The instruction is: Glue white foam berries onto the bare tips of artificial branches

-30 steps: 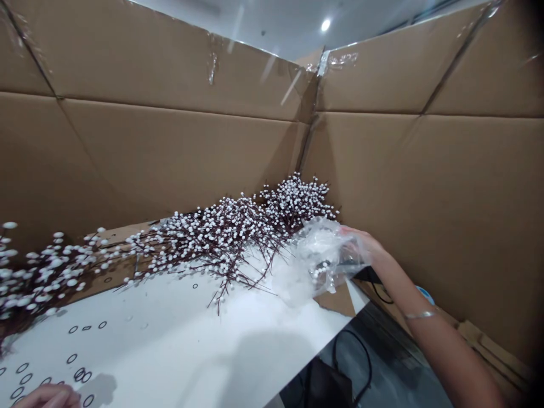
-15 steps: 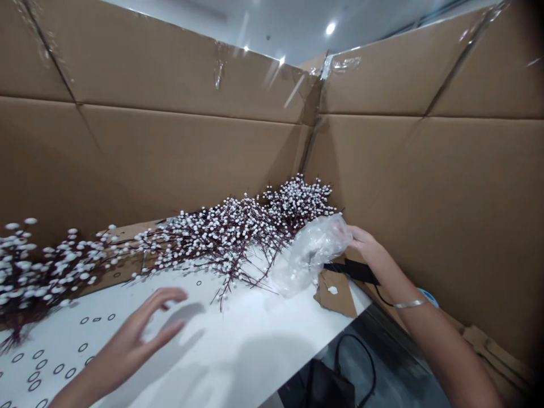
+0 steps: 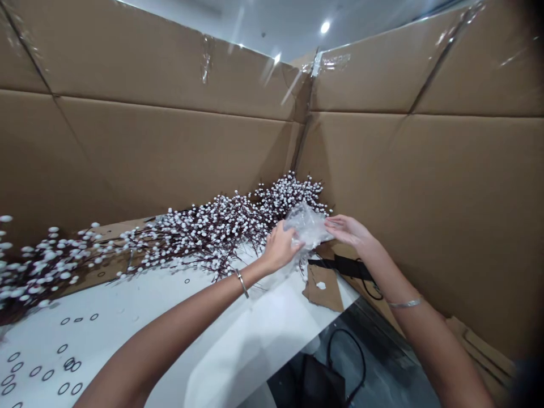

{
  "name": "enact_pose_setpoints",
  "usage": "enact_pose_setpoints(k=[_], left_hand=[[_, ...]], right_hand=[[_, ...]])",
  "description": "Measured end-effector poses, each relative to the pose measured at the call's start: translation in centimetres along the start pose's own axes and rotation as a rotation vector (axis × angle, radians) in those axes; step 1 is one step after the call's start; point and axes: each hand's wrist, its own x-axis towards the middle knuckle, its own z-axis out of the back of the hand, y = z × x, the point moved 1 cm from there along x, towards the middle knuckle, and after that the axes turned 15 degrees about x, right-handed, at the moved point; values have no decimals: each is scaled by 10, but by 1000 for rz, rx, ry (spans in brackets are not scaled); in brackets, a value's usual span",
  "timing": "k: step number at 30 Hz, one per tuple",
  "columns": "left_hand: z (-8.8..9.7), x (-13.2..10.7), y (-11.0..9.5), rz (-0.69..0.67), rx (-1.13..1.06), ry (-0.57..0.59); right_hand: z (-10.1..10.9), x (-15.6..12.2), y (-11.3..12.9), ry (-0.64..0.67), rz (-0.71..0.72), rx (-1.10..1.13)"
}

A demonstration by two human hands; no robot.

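Observation:
A crumpled clear plastic bag point(image 3: 306, 225) is held up over the far right part of the white table, between my two hands. My left hand point(image 3: 280, 246) grips its near left side, the fingers curled round the plastic. On the bag's right edge, my right hand point(image 3: 349, 231) pinches the film with its fingertips. Just behind and to the left lies a long heap of artificial berry stems point(image 3: 221, 229) with white berries and dark reddish twigs. The bag covers some of the stems.
Tall cardboard walls point(image 3: 178, 141) meet in a corner behind the table. A torn cardboard piece point(image 3: 323, 289) and a black strap point(image 3: 346, 265) lie at the right edge. Several small dark rings point(image 3: 48, 374) are scattered across the white tabletop point(image 3: 140, 309). A black bag point(image 3: 321, 382) sits below.
My left hand has reached forward and right from above the tabletop and taken hold of the plastic bag. The bag is more gathered and lifted; my right hand stays at its right edge.

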Motion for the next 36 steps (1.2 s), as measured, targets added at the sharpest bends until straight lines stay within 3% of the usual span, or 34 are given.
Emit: enact_pose_setpoints(k=[4, 8, 12, 15, 19, 26, 31, 36], left_hand=[[1, 22, 16, 40, -124, -14], [4, 31, 24, 48, -165, 1], [4, 31, 25, 33, -229, 35], [3, 31, 24, 29, -266, 56], [2, 32, 24, 24, -301, 72], [2, 32, 23, 16, -317, 79], [6, 32, 30, -6, -362, 101], [8, 35, 41, -8, -452, 152]], right_hand=[[15, -31, -5, 7, 40, 61], [51, -74, -30, 13, 270, -144], [95, -110, -78, -170, 164, -666], [115, -126, -113, -196, -10, -774], [118, -137, -137, -109, -121, -730], [117, -140, -145, 35, -163, -543], [127, -150, -147, 9, -190, -297], [127, -172, -140, 8, -234, -206]])
